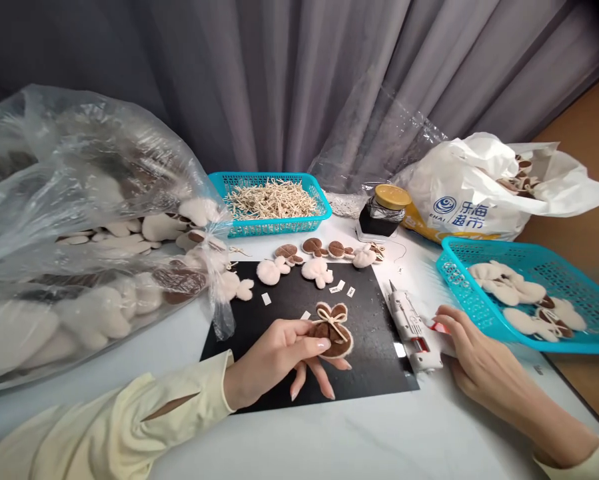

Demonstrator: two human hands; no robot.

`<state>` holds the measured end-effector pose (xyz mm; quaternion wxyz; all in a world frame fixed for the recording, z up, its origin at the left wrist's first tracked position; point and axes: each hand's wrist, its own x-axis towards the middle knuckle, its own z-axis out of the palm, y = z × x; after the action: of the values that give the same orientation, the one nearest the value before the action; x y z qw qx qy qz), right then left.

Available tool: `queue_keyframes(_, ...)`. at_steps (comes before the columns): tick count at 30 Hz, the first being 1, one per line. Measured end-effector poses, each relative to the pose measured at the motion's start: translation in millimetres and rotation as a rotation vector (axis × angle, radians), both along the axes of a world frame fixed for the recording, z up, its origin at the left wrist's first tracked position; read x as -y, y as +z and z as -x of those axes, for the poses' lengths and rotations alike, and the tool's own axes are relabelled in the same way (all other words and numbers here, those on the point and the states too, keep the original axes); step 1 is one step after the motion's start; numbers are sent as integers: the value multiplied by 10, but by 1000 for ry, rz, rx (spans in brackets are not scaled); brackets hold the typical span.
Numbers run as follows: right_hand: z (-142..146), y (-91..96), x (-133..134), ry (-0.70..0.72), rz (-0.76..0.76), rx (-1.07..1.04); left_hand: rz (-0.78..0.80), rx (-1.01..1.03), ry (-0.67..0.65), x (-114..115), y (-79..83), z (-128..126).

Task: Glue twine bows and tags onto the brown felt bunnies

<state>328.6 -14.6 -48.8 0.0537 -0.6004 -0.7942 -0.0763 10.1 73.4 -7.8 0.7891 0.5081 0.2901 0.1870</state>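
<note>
A brown bunny-shaped plush piece (335,341) with a cream fuzzy edge and a tied cream cord bow is pinched between the thumb and fingers of my left hand (284,353), above a black mat (374,373). At the mat's right edge lies a white glue gun (410,327), its nozzle pointing away from me. My right hand (479,360) has its fingers closed round the gun's handle. Small white labels (338,287) are scattered on the mat. Behind them several cream and brown bunny pieces (316,272) sit in loose rows.
A big clear plastic bag (104,180) of bunny pieces fills the left. Cord bows heap in a blue basket (279,227) at the back. Further right stand a gold-lidded jar (380,213), a white shopping bag (459,193) and a blue basket (524,250) with bunny pieces.
</note>
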Motion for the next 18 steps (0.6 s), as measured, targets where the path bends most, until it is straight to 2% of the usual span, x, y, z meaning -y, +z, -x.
queue_keyframes(3,-51,151,-23,91,81,-13,-9,21,-10,8,-14,9)
queue_keyframes(6,34,417,-71,139,193,-32,-14,39,-14,17,-30,19)
queue_keyframes(10,308,686,-438,164,184,-181,-37,45,-22,21,-27,29)
queue_keyframes(12,466,690,-723,203,236,-313,-49,33,-36,21,-18,31)
queue_keyframes(15,669,562,-1099,216,287,-355,-68,13,-57,20,-9,37)
queue_keyframes(18,794,409,-1295,229,320,-357,-74,1,-59,19,-13,39)
